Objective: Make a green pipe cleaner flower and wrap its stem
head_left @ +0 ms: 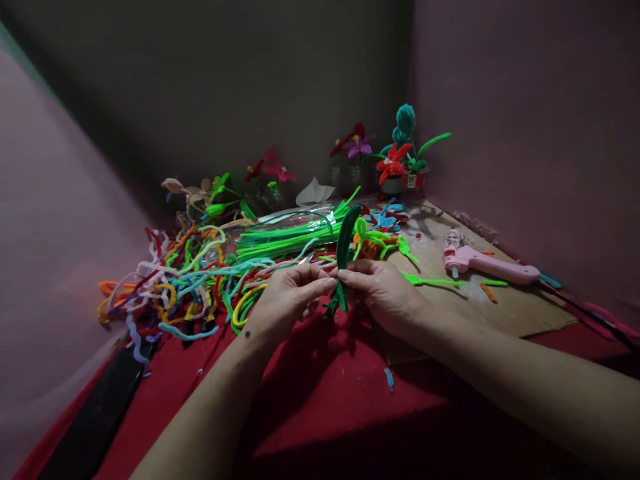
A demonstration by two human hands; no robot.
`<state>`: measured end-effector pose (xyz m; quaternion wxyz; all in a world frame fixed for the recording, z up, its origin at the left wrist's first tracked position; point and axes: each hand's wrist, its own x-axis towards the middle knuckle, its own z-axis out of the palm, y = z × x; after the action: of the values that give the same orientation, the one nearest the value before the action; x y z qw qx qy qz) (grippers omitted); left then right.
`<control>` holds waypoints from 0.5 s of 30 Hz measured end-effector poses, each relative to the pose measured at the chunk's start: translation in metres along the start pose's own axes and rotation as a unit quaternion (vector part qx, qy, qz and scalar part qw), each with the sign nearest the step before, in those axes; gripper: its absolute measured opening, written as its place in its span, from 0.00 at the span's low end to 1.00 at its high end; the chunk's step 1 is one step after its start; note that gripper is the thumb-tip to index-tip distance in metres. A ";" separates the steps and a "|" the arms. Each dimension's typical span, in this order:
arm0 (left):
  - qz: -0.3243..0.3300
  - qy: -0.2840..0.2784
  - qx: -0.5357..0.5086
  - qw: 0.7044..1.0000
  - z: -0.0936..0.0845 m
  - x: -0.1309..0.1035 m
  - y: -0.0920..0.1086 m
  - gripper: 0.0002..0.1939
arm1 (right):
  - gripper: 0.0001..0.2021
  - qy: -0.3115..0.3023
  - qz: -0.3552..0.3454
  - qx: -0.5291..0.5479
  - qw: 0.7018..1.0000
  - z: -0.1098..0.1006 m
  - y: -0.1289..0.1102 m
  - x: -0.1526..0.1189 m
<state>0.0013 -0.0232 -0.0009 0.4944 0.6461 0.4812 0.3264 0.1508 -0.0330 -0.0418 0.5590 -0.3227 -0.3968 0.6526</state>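
Note:
A dark green pipe-cleaner leaf [345, 243] stands upright between my hands, its long loop bending over at the top. Short fuzzy ends hang below the fingers. My right hand [385, 290] pinches the leaf near its lower part between thumb and forefinger. From the other side, my left hand [295, 290] is closed in a pinch, its fingertips against the same piece; the exact contact is partly hidden. Just behind the leaf are bright green pipe-cleaner shapes [373, 233]. Scissors [307, 259] show partly above my left hand.
Tangled coloured pipe cleaners [185, 280] cover the left side, beside a bundle of green pipe cleaners [285, 233]. A pink glue gun [490, 260] lies on a cardboard sheet [520, 310]. Pipe-cleaner flowers [393, 163] stand behind. A black flat object [100, 407] lies front left on red cloth [320, 413].

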 end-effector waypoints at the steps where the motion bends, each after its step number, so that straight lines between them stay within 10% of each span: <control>1: 0.006 0.000 0.027 1.000 0.003 -0.001 0.001 0.10 | 0.09 0.010 -0.011 -0.012 1.000 0.000 -0.001 -0.001; 9: 0.245 0.101 0.332 0.905 0.017 -0.005 -0.016 0.06 | 0.08 0.068 -0.012 -0.001 0.998 0.004 -0.003 -0.001; 15: 0.263 0.088 0.410 0.869 0.017 -0.004 -0.022 0.08 | 0.09 0.070 -0.007 -0.022 0.997 0.001 0.000 0.001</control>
<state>0.0089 -0.0319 -0.0273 0.0366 0.8618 0.4258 0.2732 0.1494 -0.0327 -0.0415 0.5826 -0.3773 -0.3735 0.6154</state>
